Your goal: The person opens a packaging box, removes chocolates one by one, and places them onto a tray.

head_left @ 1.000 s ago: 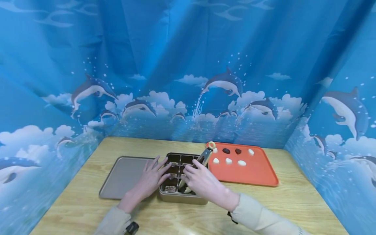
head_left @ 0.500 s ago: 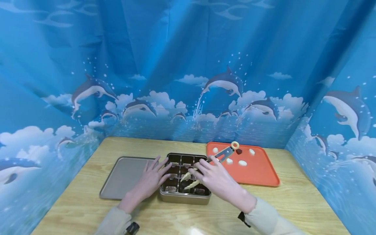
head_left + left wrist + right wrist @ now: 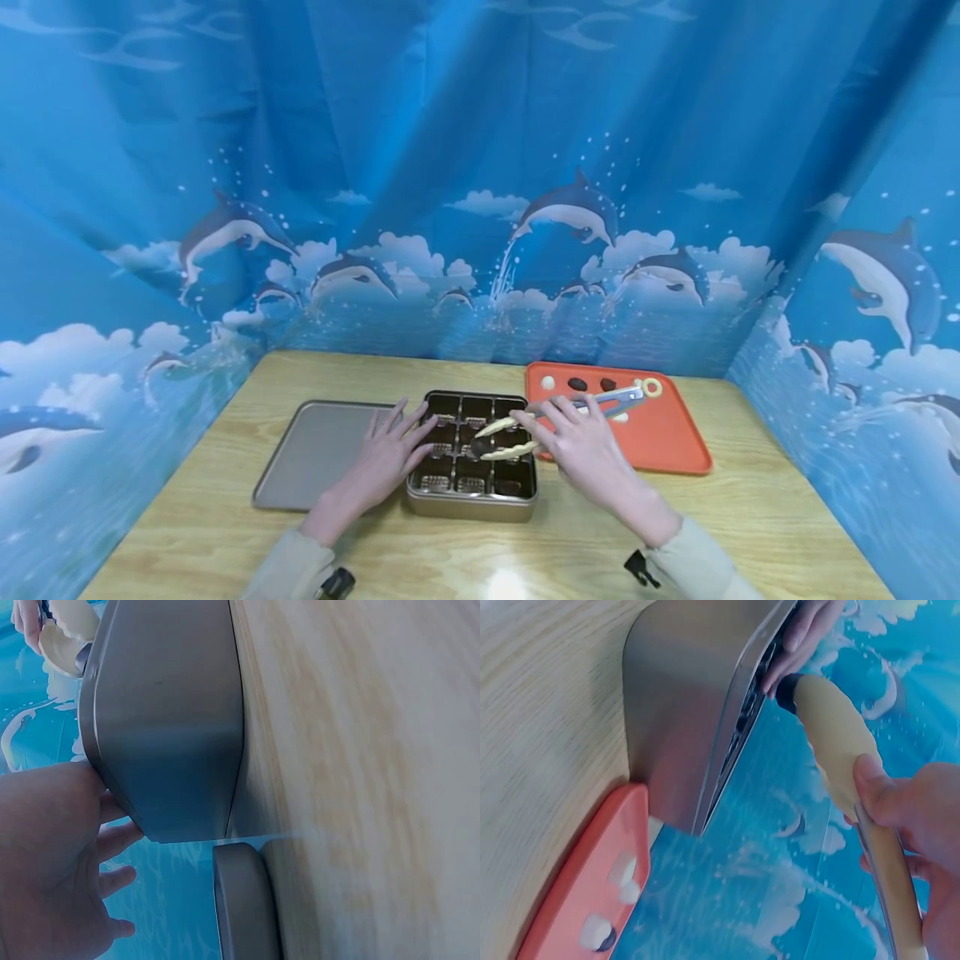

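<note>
My right hand (image 3: 581, 437) grips a pair of tongs (image 3: 558, 417) by the metal arms, fingers curled round them, with the ringed end pointing toward three o'clock over the orange tray (image 3: 675, 450) and the cream-coloured tips pointing toward nine o'clock above the divided tin (image 3: 472, 500). Between those tips sits a small dark chocolate (image 3: 477, 447), pinched just above the middle of the tin; the right wrist view shows the same dark piece (image 3: 787, 691) at the end of the cream tip. My left hand (image 3: 382, 461) lies flat with its fingers straight and spread, the fingertips resting on the tin's nine o'clock rim and holding nothing; from the left wrist view the palm (image 3: 45, 862) presses against the tin's grey wall (image 3: 165, 727). The tin stands at the centre of the wooden surface (image 3: 225, 533), its compartments dark, some showing ridged inserts at the six o'clock row. Its flat grey lid (image 3: 315, 450) lies just beside it at nine o'clock, touching or nearly so. On the orange tray, at three o'clock from the tin, lie several white pieces (image 3: 548, 382) and two dark ones (image 3: 577, 384) along the twelve o'clock edge.
</note>
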Tool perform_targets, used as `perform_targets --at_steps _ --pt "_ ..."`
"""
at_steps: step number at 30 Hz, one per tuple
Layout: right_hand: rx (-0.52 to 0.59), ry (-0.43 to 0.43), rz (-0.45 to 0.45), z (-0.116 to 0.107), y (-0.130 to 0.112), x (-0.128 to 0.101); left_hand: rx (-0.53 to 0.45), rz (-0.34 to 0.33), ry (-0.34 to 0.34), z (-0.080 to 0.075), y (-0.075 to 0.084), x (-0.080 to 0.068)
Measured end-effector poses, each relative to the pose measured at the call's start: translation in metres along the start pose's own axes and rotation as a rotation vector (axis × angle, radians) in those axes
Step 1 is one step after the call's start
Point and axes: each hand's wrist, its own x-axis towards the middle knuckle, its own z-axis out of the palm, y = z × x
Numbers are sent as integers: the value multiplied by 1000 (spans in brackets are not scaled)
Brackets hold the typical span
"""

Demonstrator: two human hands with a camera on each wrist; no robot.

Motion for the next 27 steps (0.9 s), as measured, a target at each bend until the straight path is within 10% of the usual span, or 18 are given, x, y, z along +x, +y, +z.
perform_targets --at_steps 15,27 --pt "-85 91 256 3 87 -61 -8 -12 2 1 0 1" --pt "-148 -79 446 10 146 -129 -2 -4 4 1 0 0"
